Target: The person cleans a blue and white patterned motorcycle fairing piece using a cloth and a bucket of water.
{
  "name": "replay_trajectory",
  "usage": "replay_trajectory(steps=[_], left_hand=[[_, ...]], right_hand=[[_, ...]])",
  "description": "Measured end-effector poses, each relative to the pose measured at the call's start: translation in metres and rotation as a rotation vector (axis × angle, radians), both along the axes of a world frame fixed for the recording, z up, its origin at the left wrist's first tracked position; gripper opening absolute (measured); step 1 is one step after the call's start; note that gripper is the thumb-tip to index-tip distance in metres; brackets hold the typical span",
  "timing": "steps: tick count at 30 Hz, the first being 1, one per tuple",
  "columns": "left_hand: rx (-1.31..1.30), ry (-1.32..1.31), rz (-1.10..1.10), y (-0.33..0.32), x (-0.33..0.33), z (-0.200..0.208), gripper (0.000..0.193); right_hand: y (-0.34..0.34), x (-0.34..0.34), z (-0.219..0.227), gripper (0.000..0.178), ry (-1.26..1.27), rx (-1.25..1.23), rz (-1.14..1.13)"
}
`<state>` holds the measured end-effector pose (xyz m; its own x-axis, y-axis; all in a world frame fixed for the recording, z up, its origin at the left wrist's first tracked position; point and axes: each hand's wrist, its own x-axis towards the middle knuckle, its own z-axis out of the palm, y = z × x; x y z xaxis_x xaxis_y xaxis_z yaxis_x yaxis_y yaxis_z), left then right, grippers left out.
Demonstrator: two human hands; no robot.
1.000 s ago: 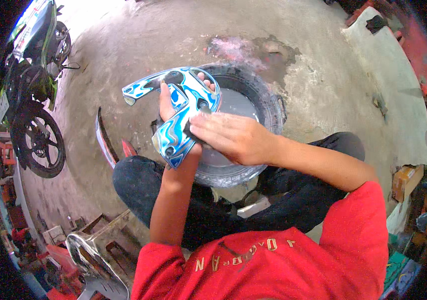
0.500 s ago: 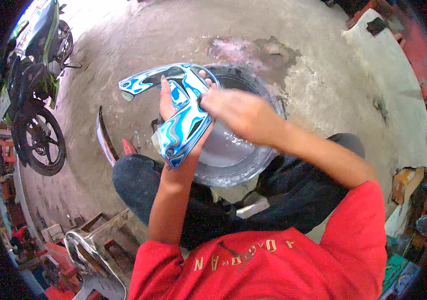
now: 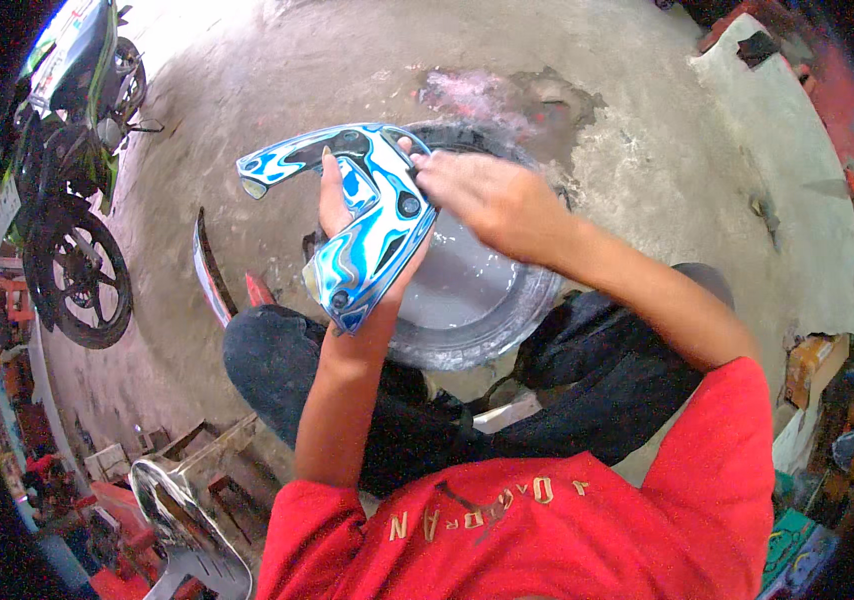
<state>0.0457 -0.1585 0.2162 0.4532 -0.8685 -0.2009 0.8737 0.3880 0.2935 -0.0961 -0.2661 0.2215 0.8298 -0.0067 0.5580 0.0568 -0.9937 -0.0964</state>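
Observation:
A swirled blue-and-white motorcycle body panel (image 3: 383,225), glossy and curved with a hooked upper arm, lies across my left hand (image 3: 334,198). That hand grips it from beneath, the thumb showing through the panel's inner gap and fingertips at its far edge. My right hand (image 3: 507,205) presses its bent fingers to the panel's upper right edge. The fingertips are partly blurred, and anything small under them is hidden. Below both hands stands a round black basin (image 3: 467,350) like a cut tyre, with cloudy grey water (image 3: 452,290) in it.
A motorcycle (image 3: 72,220) stands at the left on the concrete floor (image 3: 277,70). A narrow curved panel (image 3: 209,270) lies beside my left knee. A plastic chair (image 3: 192,530) is at lower left; a cardboard box (image 3: 813,368) and clutter line the right side.
My right hand has moved up and slightly right along the panel, uncovering a dark round spot near its middle. The panel and my left hand stay nearly in place.

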Motion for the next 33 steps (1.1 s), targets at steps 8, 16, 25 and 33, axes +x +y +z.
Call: replay_trajectory(steps=[8,16,25,33], left_hand=[[-0.057,0.022,-0.048,0.0,0.007,-0.012,0.06],[-0.047,0.043,-0.036,0.003,0.007,-0.007,0.058],[-0.076,0.033,-0.093,0.006,0.012,-0.014,0.057],[-0.079,0.014,-0.111,0.008,0.017,-0.017,0.06]], right_hand=[[0.0,-0.002,0.001,0.041,0.0,-0.048,-0.033],[-0.003,0.0,0.001,0.043,0.03,-0.045,-0.049],[0.02,-0.001,0.0,0.042,-0.008,0.002,0.056],[0.026,0.001,0.003,0.041,-0.07,0.034,0.043]])
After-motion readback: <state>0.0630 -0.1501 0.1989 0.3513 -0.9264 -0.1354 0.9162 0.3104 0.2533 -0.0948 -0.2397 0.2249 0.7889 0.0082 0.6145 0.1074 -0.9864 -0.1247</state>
